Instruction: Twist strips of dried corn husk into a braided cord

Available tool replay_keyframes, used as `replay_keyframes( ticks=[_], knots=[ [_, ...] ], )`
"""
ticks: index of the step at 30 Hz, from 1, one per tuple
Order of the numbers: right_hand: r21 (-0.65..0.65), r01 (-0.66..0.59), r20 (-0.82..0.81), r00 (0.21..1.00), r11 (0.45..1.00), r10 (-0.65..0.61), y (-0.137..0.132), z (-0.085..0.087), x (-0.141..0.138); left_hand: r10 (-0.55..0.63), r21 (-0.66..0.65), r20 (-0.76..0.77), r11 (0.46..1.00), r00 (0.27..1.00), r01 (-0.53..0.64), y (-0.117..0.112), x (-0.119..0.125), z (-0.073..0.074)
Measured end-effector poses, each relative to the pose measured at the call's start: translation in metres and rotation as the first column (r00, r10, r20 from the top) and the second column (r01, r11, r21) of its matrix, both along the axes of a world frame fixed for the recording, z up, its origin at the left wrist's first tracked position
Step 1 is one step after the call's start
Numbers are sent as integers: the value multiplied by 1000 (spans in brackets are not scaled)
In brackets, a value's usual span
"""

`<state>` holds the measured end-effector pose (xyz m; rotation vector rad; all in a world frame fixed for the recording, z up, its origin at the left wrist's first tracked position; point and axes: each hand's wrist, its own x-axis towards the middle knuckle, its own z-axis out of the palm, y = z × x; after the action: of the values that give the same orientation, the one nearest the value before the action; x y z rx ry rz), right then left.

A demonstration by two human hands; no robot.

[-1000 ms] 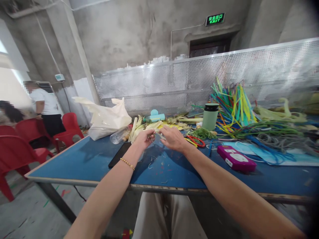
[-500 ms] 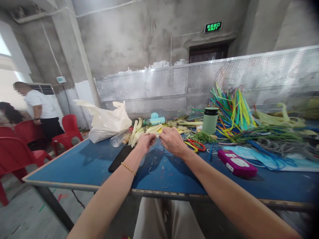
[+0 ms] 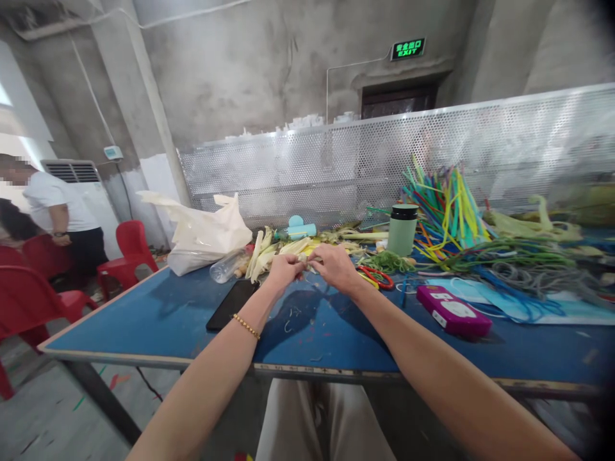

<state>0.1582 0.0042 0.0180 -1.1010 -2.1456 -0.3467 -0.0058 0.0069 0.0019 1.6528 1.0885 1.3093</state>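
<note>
Over the middle of the table, my left hand (image 3: 285, 271) and my right hand (image 3: 336, 267) meet almost fingertip to fingertip. Each is closed in a pinch. Between them shows a small pale bit, too tiny to name. Pale dried husks (image 3: 262, 261) lie just behind my left hand, and more spread out beyond both hands. Scissors with red and yellow handles (image 3: 382, 278) rest to the right of my right hand, by a tangle of green string (image 3: 387, 261). A black flat device, like a phone or tablet (image 3: 229, 308), lies beside my left forearm.
A white plastic bag (image 3: 206, 237) and a clear bottle (image 3: 223, 269) stand left on the blue table (image 3: 173, 339). Right are a green jar (image 3: 402, 235), colourful strips (image 3: 451, 211), a purple box (image 3: 451, 312) and blue masks (image 3: 523, 301). Beyond the table, a person (image 3: 67, 205) stands near red chairs (image 3: 127, 250).
My fingertips have shifted slightly, and my right hand's pinch shows more plainly. The view has turned a little, so the person at left sits closer to the edge.
</note>
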Motion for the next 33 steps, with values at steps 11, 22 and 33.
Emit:
replay_keyframes(
  ticks=[11, 22, 33],
  knots=[
    [-64, -103, -172, 981, 993, 90, 3, -1, 0, -45, -46, 34, 998, 998, 47, -7, -2, 5],
    [-175, -129, -214, 973, 976, 90, 10, -3, 4, -145, -82, 63, 985, 987, 150, -6, -4, 4],
    [-257, -155, -257, 962, 954, 87, 8, 1, 4, -149, -23, -7, 989, 989, 149, -1, -6, 0]
  ],
)
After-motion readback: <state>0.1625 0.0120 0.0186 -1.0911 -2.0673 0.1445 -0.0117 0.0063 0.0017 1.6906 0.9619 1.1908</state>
